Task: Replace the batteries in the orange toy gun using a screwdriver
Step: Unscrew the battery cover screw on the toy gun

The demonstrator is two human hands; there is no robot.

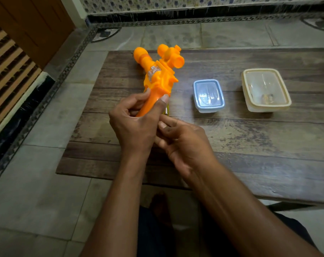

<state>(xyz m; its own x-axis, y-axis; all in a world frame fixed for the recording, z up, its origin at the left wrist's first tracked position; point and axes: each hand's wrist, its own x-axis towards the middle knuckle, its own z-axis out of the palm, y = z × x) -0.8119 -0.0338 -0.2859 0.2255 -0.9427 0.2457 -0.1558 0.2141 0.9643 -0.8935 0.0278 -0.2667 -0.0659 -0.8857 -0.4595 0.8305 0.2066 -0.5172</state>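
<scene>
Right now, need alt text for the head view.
A person's left hand grips the handle of an orange plastic toy gun above a worn wooden table, the right hand at its base. To the right sit a blue-lidded plastic box and a cream-lidded plastic box.

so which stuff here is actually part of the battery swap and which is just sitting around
In the job:
orange toy gun, gripped by left hand
right hand at its handle
yellow item behind the handle, mostly hidden

Lying about:
blue-lidded box
cream-lidded box

Low wooden table on grey tiled floor — patterned wall tiles behind.
</scene>
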